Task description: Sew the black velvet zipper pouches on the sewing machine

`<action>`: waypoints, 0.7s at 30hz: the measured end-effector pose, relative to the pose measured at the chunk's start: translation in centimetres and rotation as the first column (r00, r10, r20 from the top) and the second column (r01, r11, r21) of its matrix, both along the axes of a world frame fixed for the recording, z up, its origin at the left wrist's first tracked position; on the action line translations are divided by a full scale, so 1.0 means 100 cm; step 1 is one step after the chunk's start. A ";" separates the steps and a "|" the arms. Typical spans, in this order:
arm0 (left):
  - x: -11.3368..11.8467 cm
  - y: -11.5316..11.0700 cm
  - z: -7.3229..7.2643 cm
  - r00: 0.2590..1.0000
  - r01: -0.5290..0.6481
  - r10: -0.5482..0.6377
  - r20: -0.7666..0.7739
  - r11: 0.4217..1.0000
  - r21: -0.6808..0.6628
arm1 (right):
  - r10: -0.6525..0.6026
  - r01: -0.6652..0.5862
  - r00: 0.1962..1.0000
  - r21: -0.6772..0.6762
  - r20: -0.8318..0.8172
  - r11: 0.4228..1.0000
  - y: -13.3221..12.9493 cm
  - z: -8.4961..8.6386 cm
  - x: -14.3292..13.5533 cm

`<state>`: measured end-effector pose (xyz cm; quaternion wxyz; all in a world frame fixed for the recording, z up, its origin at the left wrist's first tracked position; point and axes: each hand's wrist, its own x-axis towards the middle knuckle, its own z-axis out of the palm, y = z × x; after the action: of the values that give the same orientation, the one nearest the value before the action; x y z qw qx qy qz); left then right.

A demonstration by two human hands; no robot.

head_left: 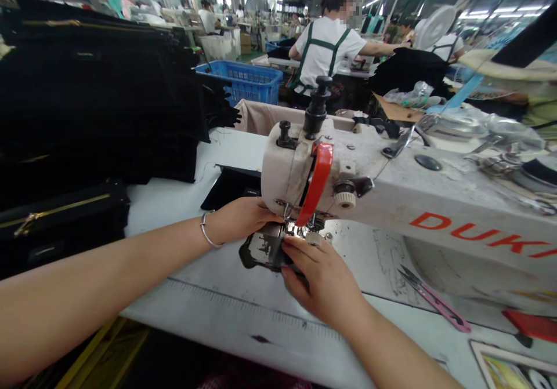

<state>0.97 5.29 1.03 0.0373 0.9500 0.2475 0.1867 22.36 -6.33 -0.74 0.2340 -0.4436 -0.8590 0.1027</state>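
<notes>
A white sewing machine [296,163] with a red lever stands before me, its needle area between my two hands. My left hand [243,218], a silver bangle at its wrist, grips a black fabric piece [232,187] with a small label; its fingertips are partly hidden by the machine head. Close by the presser foot, my right hand [324,279] has its thumb and fingers closed on the dark edge of the fabric, below the needle. A shiny metal plate [263,248] lies between the hands.
Stacked black fabric goods [100,99] rise at the left, with a black zippered pouch [65,221] in front. Pink-handled thread snips [435,299] and a red object [533,324] lie at the right. Behind are a blue basket [256,84] and a co-worker [326,50].
</notes>
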 end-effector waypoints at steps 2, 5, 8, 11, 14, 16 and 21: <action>0.000 -0.004 0.008 0.995 0.039 -0.040 -0.089 0.999 -0.014 | 0.006 -0.006 1.000 0.007 0.000 1.000 0.000 -0.001 0.000; 0.003 -0.016 0.024 0.973 -0.013 -0.016 -0.231 0.992 -0.126 | 0.029 -0.029 1.000 0.032 -0.003 0.999 -0.001 -0.001 0.001; 0.008 -0.026 0.039 0.954 -0.059 -0.040 -0.299 0.948 -0.314 | 0.077 -0.078 0.997 0.031 0.028 0.996 -0.003 0.000 0.000; 0.013 -0.031 0.045 0.955 -0.100 -0.023 -0.295 0.914 -0.394 | 0.101 -0.100 0.992 -0.016 0.074 0.995 -0.004 0.003 -0.001; 0.017 -0.034 0.044 0.939 -0.171 0.033 -0.343 0.908 -0.383 | 0.093 -0.089 0.991 -0.044 0.092 0.995 -0.006 0.006 -0.002; 0.021 -0.037 0.041 0.925 -0.197 0.054 -0.376 0.914 -0.354 | 0.091 -0.087 0.991 -0.048 0.098 0.995 -0.006 0.005 -0.002; 0.027 -0.042 0.035 0.938 -0.198 0.079 -0.339 0.922 -0.334 | 0.067 -0.064 0.993 -0.037 0.094 0.997 -0.003 0.003 -0.001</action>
<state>3.62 1.09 4.54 0.1580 0.9240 0.3478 -0.0160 22.27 -6.62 -0.43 0.1819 -0.4233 -0.8815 0.1035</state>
